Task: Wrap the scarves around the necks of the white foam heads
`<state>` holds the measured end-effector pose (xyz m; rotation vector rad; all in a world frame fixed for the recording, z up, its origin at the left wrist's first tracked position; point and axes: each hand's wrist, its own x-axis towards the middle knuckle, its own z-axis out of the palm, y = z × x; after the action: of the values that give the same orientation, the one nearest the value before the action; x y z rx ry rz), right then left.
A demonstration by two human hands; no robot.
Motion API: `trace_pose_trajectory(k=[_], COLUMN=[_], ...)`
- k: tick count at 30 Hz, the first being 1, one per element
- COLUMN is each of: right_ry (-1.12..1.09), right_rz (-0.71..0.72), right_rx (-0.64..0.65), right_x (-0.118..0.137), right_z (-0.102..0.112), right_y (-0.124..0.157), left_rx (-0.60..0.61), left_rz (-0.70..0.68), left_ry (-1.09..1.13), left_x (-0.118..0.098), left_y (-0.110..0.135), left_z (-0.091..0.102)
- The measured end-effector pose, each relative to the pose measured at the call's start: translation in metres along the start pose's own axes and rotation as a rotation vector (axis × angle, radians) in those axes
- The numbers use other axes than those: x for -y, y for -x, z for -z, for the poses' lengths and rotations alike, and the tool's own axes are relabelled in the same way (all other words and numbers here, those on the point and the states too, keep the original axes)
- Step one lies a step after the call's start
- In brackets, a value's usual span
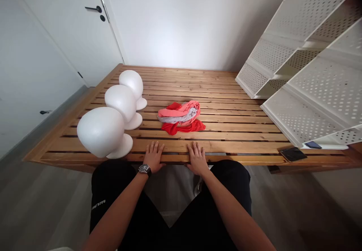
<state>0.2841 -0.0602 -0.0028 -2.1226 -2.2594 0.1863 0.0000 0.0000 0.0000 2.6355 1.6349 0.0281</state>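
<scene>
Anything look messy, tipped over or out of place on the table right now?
Only the cloth pile: crumpled red, pink and grey fabric mid-table. The three foam heads stand upright in a row. Both hands lie flat on the table edge.

The white perforated shelf unit (305, 66) runs off the right and top edges. The nearest foam mannequin head (102, 131) hides part of its own base. How many garments make up the red and pink cloth pile (181, 117) cannot be told. Lettering on the black shorts (113, 202) is too small to read.
</scene>
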Motion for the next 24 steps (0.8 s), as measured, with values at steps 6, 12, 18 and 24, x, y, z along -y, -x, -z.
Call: trace_pose_trajectory(k=[6, 12, 18, 24], right_ry=[-0.002, -0.011, -0.007, -0.012], right_rz=[0.000, -0.006, -0.001, -0.003], right_rx=[0.006, 0.008, -0.012, -0.006], right_x=[0.0001, 0.0002, 0.0006, 0.0009], right_z=[-0.0002, -0.0006, -0.0010, -0.0004], right_y=[-0.0006, -0.0006, -0.0003, 0.0003], left_rx=[-0.004, 0.001, 0.011, 0.012], left_rz=[0.000, -0.001, 0.008, 0.008], left_ry=[0.001, -0.008, 0.006, 0.001], left_x=[0.0003, 0.0000, -0.0007, -0.0008], left_y=[0.0002, 0.0007, 0.0002, 0.0001], left_z=[-0.0004, 0.0013, 0.0015, 0.0013])
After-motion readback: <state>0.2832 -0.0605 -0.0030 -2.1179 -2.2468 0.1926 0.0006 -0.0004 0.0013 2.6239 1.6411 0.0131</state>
